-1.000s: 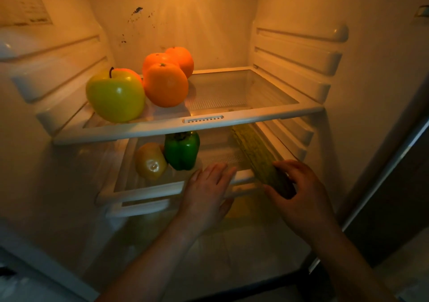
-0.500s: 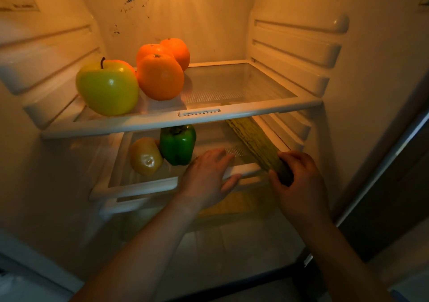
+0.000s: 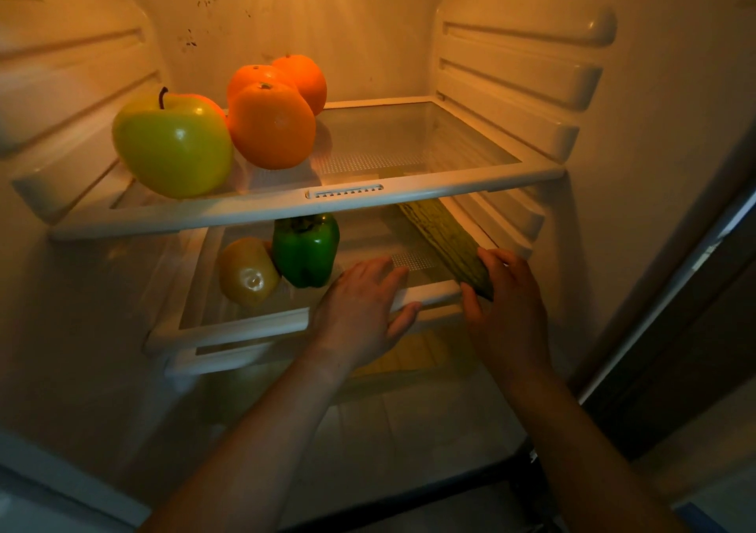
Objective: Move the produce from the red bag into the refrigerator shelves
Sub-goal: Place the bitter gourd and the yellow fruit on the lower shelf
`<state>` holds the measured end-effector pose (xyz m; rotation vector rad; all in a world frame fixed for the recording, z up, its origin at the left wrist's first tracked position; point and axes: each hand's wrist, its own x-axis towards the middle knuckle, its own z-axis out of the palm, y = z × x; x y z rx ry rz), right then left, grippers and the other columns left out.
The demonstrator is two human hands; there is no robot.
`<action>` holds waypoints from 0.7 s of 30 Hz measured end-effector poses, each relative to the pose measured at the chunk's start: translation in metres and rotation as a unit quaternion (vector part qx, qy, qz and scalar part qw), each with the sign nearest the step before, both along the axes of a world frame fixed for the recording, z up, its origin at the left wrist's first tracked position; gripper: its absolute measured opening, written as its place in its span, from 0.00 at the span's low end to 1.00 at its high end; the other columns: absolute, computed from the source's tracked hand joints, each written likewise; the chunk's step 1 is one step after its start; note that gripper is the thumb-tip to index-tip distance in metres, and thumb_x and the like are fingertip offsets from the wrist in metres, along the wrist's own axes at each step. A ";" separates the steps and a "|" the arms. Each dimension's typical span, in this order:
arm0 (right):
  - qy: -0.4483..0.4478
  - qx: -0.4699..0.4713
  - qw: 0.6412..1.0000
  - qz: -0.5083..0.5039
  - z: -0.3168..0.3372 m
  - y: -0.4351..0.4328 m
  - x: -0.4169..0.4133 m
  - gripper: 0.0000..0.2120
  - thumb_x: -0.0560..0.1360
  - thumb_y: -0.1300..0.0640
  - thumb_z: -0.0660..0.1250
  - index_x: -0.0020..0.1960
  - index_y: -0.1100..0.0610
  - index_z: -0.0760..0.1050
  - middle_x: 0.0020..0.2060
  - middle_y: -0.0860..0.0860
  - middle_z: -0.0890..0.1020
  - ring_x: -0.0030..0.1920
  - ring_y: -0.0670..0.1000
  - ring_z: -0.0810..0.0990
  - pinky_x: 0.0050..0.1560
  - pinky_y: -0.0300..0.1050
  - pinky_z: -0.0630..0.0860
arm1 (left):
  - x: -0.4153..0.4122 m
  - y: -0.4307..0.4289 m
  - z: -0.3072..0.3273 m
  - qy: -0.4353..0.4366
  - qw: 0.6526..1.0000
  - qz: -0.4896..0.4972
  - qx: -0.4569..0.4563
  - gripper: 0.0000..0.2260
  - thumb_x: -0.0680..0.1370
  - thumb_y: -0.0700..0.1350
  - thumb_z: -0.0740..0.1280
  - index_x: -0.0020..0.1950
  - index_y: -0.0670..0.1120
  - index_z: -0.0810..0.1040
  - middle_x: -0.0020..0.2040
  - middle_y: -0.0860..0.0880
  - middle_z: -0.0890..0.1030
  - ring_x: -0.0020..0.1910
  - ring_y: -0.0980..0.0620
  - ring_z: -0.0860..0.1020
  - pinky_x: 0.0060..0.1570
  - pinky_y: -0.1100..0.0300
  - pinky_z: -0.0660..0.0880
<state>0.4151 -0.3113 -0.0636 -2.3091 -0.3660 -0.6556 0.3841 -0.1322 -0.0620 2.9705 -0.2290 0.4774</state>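
So the bitter gourd (image 3: 446, 246) is on the lower shelf (image 3: 245, 330) now, over on the right side, and compared to a second ago it's slid a bit further in, with less of it hanging over the front edge, though the near tip still pokes out past the rim. My right hand (image 3: 509, 307) is still curled around that near end, fingers on top and thumb underneath, so it's a loose wrap rather than a tight squeeze. My left hand (image 3: 364, 311) has barely moved: it's lying flat and spread on the front edge of the same shelf, fingers over the top and thumb hooked under the rim, not holding any produce. The gourd's long axis runs front to back, angled a little, with the far end pointing toward the back left under the upper shelf (image 3: 347, 195) and the near end toward me on the right. Left of it on the same shelf sit the green pepper (image 3: 306, 248) and a yellow pepper (image 3: 247, 270), touching each other. Up top there's the apple (image 3: 174, 143) and three oranges (image 3: 272, 123) bunched on the left.
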 end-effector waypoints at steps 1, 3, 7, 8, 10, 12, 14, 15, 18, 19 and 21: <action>-0.002 -0.001 1.000 0.001 -0.001 0.000 -0.001 0.22 0.73 0.61 0.68 0.65 0.61 0.71 0.61 0.56 0.74 0.63 0.56 0.72 0.63 0.53 0.71 | 0.000 0.000 0.000 0.001 1.000 -0.002 -0.001 0.24 0.78 0.60 0.54 0.71 0.52 0.63 0.71 0.50 0.66 0.68 0.50 0.64 0.63 0.57 0.64; -0.022 0.001 1.000 0.010 -0.005 -0.004 -0.005 0.21 0.72 0.63 0.69 0.64 0.61 0.72 0.60 0.57 0.74 0.62 0.57 0.73 0.61 0.54 0.73 | 0.000 0.000 0.000 0.001 1.000 -0.005 -0.006 0.24 0.78 0.60 0.54 0.71 0.52 0.63 0.70 0.50 0.66 0.68 0.51 0.65 0.63 0.57 0.64; -0.050 0.034 0.998 0.004 -0.011 -0.014 -0.016 0.19 0.72 0.65 0.69 0.62 0.64 0.74 0.58 0.60 0.75 0.59 0.57 0.74 0.59 0.45 0.71 | -0.001 0.002 -0.002 -0.004 1.000 -0.005 -0.012 0.23 0.78 0.60 0.55 0.70 0.52 0.65 0.69 0.50 0.68 0.66 0.50 0.67 0.61 0.56 0.66; -0.056 0.044 0.997 -0.001 -0.012 -0.017 -0.018 0.18 0.72 0.64 0.68 0.62 0.64 0.74 0.58 0.60 0.75 0.59 0.56 0.74 0.58 0.43 0.70 | -0.001 0.002 -0.002 -0.006 1.000 -0.004 -0.011 0.23 0.78 0.61 0.55 0.69 0.51 0.66 0.68 0.50 0.69 0.66 0.50 0.68 0.60 0.56 0.67; -0.074 0.059 0.995 -0.018 -0.014 -0.022 -0.022 0.18 0.71 0.61 0.66 0.60 0.65 0.74 0.57 0.60 0.75 0.57 0.54 0.74 0.57 0.36 0.68 | -0.001 0.001 -0.001 -0.011 1.000 -0.004 -0.007 0.25 0.76 0.62 0.52 0.67 0.51 0.68 0.66 0.49 0.71 0.63 0.49 0.70 0.58 0.56 0.69; -0.089 0.062 0.993 -0.038 -0.014 -0.023 -0.023 0.18 0.71 0.60 0.66 0.60 0.65 0.75 0.57 0.61 0.75 0.56 0.53 0.73 0.56 0.32 0.65 | -0.002 0.000 -0.001 -0.019 1.000 -0.004 -0.002 0.26 0.75 0.62 0.50 0.66 0.50 0.70 0.64 0.49 0.73 0.62 0.48 0.72 0.56 0.55 0.70; -0.094 0.055 0.993 -0.045 -0.011 -0.016 -0.017 0.18 0.71 0.61 0.66 0.59 0.66 0.75 0.56 0.61 0.75 0.55 0.52 0.71 0.55 0.34 0.64 | -0.001 0.000 -0.001 -0.018 1.000 -0.001 -0.003 0.26 0.76 0.62 0.51 0.67 0.50 0.69 0.65 0.48 0.72 0.62 0.48 0.71 0.57 0.55 0.70; -0.093 0.045 0.994 -0.046 -0.010 -0.012 -0.012 0.18 0.71 0.61 0.67 0.59 0.66 0.75 0.55 0.61 0.76 0.55 0.52 0.71 0.55 0.35 0.65 | 0.000 0.001 -0.001 -0.013 1.000 0.002 -0.005 0.25 0.76 0.62 0.53 0.67 0.50 0.69 0.65 0.49 0.72 0.63 0.48 0.71 0.58 0.55 0.70; -0.061 0.016 0.997 -0.045 -0.009 0.002 0.006 0.18 0.71 0.63 0.70 0.60 0.65 0.75 0.56 0.61 0.76 0.57 0.56 0.74 0.57 0.48 0.72 | 0.000 0.000 -0.001 -0.012 1.000 0.000 0.003 0.26 0.76 0.63 0.50 0.68 0.50 0.68 0.65 0.49 0.71 0.63 0.49 0.70 0.57 0.56 0.69; -0.053 0.011 0.998 -0.042 -0.008 0.004 0.011 0.18 0.71 0.63 0.70 0.60 0.65 0.74 0.56 0.61 0.76 0.58 0.58 0.75 0.57 0.50 0.73 | 0.000 0.000 -0.001 -0.009 1.000 -0.001 0.004 0.26 0.76 0.62 0.51 0.68 0.51 0.67 0.66 0.49 0.70 0.64 0.49 0.70 0.58 0.56 0.69; -0.046 0.007 0.998 -0.039 -0.006 0.005 0.016 0.19 0.72 0.63 0.69 0.61 0.65 0.73 0.58 0.60 0.76 0.59 0.60 0.75 0.58 0.52 0.73 | 0.000 0.000 -0.002 -0.002 1.000 -0.004 -0.002 0.24 0.77 0.61 0.55 0.69 0.51 0.66 0.68 0.50 0.69 0.66 0.50 0.67 0.60 0.57 0.67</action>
